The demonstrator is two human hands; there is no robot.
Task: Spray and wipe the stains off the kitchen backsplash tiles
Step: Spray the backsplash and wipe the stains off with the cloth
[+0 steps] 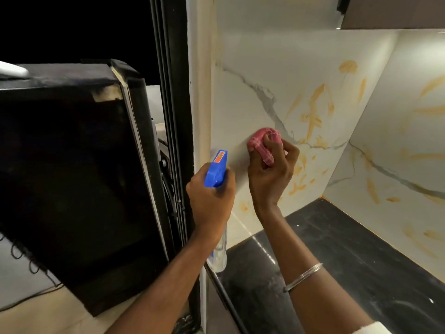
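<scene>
My left hand (212, 196) grips a clear spray bottle (219, 254) by its blue trigger head (216, 171), nozzle aimed at the wall. Just to the right, my right hand (271, 172) holds a bunched pink cloth (263, 142) pressed against the white marble-look backsplash tiles (277, 75). Orange-yellow stains (313, 114) streak the tiles right of the cloth, with more orange-yellow stains (373, 191) on the right-hand wall. The patch of tile left of the cloth looks free of streaks.
A black stone countertop (325, 256) runs below the tiles into the corner. A big black appliance (72, 177) stands at the left, beside a dark frame (175, 116). A dark cabinet (395, 13) hangs above at the upper right.
</scene>
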